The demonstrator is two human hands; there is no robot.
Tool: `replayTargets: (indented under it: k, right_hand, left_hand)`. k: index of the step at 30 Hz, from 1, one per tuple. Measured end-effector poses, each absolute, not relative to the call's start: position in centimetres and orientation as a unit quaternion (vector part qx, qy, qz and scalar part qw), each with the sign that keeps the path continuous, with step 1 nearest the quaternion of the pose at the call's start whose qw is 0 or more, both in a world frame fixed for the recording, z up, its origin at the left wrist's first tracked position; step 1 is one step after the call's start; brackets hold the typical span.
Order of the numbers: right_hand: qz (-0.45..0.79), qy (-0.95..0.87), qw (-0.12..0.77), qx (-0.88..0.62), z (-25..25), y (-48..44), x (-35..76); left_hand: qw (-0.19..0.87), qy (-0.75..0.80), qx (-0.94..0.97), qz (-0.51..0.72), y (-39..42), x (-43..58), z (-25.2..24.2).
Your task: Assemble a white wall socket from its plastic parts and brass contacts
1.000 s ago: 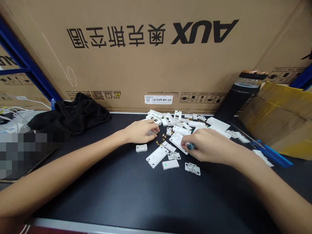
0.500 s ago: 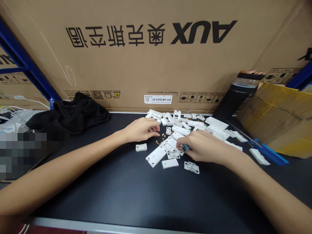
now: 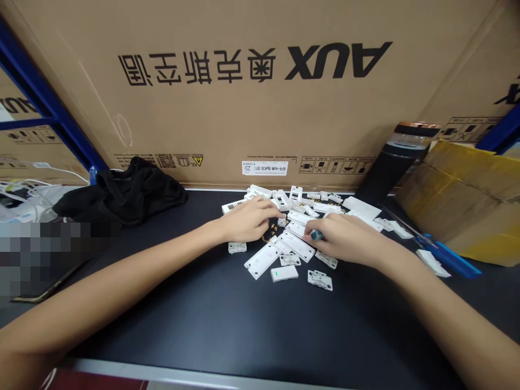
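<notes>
My left hand (image 3: 248, 219) is open above the pile, its index finger stretched to a small white plastic block (image 3: 281, 221), apparently touching it. Small brass-coloured pieces (image 3: 270, 234) lie just below its thumb. My right hand (image 3: 345, 237) is closed around a short blue translucent object (image 3: 316, 234), whose kind and far end are hidden by the fingers. Under its fingertips lies a long white plastic plate (image 3: 296, 245). Nearer me are another white plate (image 3: 262, 261), a white switch cover with a green mark (image 3: 284, 273) and a white slotted base (image 3: 319, 280).
More white plastic parts (image 3: 280, 200) spread toward the large cardboard box (image 3: 211, 119) at the back. At right are a dark bottle (image 3: 392, 162), a taped yellowish box (image 3: 463, 200) and a blue-handled tool (image 3: 450, 257). A black cloth (image 3: 125, 192) lies at left.
My left hand has moved right and its index finger now reaches the small white block. My right hand has shifted slightly right and up, still holding the blue object, uncovering a slotted base.
</notes>
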State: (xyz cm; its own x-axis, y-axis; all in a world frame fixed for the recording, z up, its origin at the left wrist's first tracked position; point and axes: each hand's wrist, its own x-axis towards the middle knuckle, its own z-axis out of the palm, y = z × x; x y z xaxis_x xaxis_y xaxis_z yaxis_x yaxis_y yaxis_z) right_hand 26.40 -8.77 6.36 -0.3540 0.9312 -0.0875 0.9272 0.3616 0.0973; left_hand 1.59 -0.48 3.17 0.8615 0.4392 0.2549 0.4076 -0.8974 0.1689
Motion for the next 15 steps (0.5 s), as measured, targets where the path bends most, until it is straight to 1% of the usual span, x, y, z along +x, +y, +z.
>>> replayTargets:
  k: [4, 15]
  right_hand:
    - [0.022, 0.819, 0.072, 0.569, 6.4, -8.8, 26.3]
    - [0.005, 0.819, 0.059, 0.571, 6.4, -8.8, 26.4]
  left_hand:
    - [0.056, 0.229, 0.964, 0.123, -0.8, 2.3, 2.9]
    - [0.084, 0.29, 0.936, 0.18, 0.3, 1.4, 2.1]
